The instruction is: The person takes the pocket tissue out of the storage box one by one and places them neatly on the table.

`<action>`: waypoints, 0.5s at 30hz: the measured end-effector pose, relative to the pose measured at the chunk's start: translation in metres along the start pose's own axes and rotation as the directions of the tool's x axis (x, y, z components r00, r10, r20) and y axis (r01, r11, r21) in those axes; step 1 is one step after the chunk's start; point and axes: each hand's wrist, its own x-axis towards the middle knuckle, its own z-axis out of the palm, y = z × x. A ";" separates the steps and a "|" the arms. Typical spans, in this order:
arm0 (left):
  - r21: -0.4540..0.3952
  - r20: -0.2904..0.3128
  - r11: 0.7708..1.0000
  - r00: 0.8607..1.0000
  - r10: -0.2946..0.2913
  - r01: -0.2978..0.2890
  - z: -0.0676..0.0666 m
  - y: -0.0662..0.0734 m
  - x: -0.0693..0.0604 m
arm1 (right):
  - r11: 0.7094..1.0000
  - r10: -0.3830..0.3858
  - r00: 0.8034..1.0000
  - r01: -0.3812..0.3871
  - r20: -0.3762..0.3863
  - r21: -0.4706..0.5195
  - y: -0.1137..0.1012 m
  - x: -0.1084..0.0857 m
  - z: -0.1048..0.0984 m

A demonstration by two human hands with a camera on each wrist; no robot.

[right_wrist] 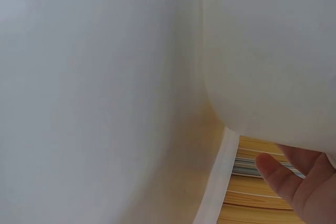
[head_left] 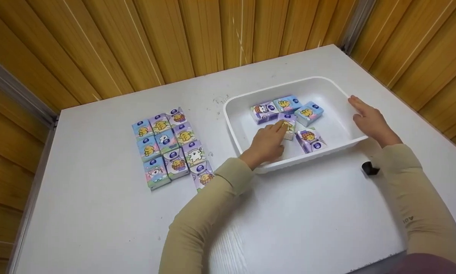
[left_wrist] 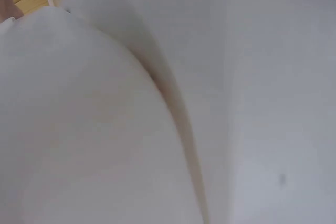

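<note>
Head view shows the left hand (head_left: pixel 266 144) lowered into a white, rounded-corner plastic tray (head_left: pixel 338 118), its fingers on a small rectangular purple packet with printed cartoon figures (head_left: pixel 290 131). I cannot tell whether this grip pinches the packet or only rests on it, since the thumb side is mostly hidden. The right hand (head_left: pixel 372 121) has its fingers extended and seems to brace the tray's right end.

The purple packet lies on the tray floor, among two blue packets (head_left: pixel 309 113) and two other purple ones. The packets look like wrapped tissues: probably light, a little soft, and slippery in their glossy film. A gentle hold across two opposite long sides should suit, as hard squeezing may crease them. The tray looks stiff but light and could slide if nudged, so its rim is the sensible place to steady it.

Left of the tray, ten more blue and purple packets (head_left: pixel 167 142) lie close together in three columns on the white table (head_left: pixel 109 228). A small black object (head_left: pixel 370 168) sits near the right forearm. Wood-patterned walls (head_left: pixel 212 34) stand behind.
</note>
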 end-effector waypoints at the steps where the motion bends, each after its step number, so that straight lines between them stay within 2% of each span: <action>1: 0.032 -0.008 0.999 1.000 -0.015 0.016 -0.001 -0.004 -0.003 | 1.000 -0.003 1.000 0.003 0.001 -0.002 0.000 0.000 0.000; 5: 0.110 -0.049 0.993 0.998 -0.041 0.047 -0.006 -0.017 -0.013 | 1.000 -0.018 1.000 0.018 0.004 -0.011 0.001 0.000 0.000; 8: 0.123 -0.072 0.991 0.997 -0.041 0.050 -0.010 -0.025 -0.020 | 1.000 -0.025 1.000 0.025 0.000 -0.017 0.001 0.000 0.000; 11: 0.110 -0.084 0.990 0.993 -0.077 0.086 -0.012 -0.034 -0.026 | 1.000 -0.019 1.000 0.019 -0.005 -0.012 0.000 0.000 0.000; 15: 0.049 -0.103 0.985 0.982 -0.161 0.167 -0.011 -0.044 -0.030 | 1.000 -0.010 1.000 0.010 0.002 -0.011 0.000 0.000 -0.001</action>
